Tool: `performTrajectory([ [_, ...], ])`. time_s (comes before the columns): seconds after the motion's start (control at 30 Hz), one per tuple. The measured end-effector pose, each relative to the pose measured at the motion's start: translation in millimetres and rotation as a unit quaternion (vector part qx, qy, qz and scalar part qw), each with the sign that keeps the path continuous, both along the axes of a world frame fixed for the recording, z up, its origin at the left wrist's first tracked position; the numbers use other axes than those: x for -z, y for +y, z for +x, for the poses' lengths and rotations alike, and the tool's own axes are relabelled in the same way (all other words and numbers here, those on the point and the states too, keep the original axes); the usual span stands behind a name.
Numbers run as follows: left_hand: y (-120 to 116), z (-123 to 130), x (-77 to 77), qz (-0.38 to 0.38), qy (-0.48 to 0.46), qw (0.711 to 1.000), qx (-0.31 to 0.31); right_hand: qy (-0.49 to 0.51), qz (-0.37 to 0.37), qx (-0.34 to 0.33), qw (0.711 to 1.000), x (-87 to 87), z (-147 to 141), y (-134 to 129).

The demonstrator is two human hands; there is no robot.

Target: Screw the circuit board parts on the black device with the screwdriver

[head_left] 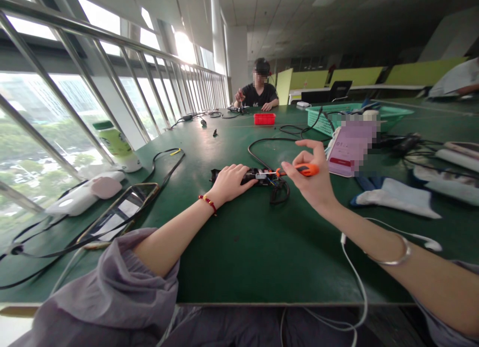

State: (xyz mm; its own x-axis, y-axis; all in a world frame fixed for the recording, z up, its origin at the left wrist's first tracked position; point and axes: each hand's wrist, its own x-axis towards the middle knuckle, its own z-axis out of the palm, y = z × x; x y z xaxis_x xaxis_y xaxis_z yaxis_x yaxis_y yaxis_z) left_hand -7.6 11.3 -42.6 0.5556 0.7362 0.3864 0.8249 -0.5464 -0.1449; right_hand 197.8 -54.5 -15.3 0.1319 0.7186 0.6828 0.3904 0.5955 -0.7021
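Note:
A long black corded device (216,175) lies on the green table, with small wires and a pale grey part exposed at its right end. My left hand (231,181) is laid over its body, fingers closed round it and thumb along the near side. In my right hand (316,184) is a screwdriver (309,170) with an orange and black handle, pinched between thumb and fingers. Its shaft points left, and the tip reaches the exposed part; whether it sits in a screw is too small to tell. A black cord (258,142) runs from the device toward the back.
Left are a phone (123,214), a white device (84,194), straps and a green-lidded bottle (118,147). A red box (264,119) stands ahead, near a seated person (262,90). Right are a green basket (318,118), an upright phone (350,147), gloves (400,197) and earphones (432,244).

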Motion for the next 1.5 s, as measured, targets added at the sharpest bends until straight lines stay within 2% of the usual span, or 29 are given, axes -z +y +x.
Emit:
performTrajectory([
  [0.1, 0, 0, 0.3, 0.002, -0.003, 1.000, 0.001, -0.011, -0.015, 0.029, 0.999, 0.6, 1, 1],
  [0.27, 0, 0, 0.2, 0.000, 0.003, 1.000, 0.005, 0.037, 0.028, -0.025, 0.999, 4.9, 1, 5],
  [0.5, 0, 1, 0.7, 0.004, 0.004, 1.000, -0.002, 0.021, -0.028, 0.000, 0.999, 0.1, 1, 0],
  [0.67, 0, 0, 0.0, 0.000, 0.002, 1.000, 0.003, 0.058, 0.030, -0.025, 0.998, 0.7, 0, 2],
  [0.83, 0, 1, -0.4, -0.002, -0.002, 1.000, 0.001, 0.033, -0.034, -0.013, 0.999, -2.3, 5, 4],
  [1.07, -2, 1, -1.9, -0.006, 0.001, 1.000, -0.001, 0.074, -0.012, 0.009, 0.997, -9.5, 19, 12],
  [1.5, -2, 1, -1.1, -0.007, 0.004, 1.000, -0.003, 0.037, -0.045, -0.011, 0.998, -2.2, 19, 18],
])
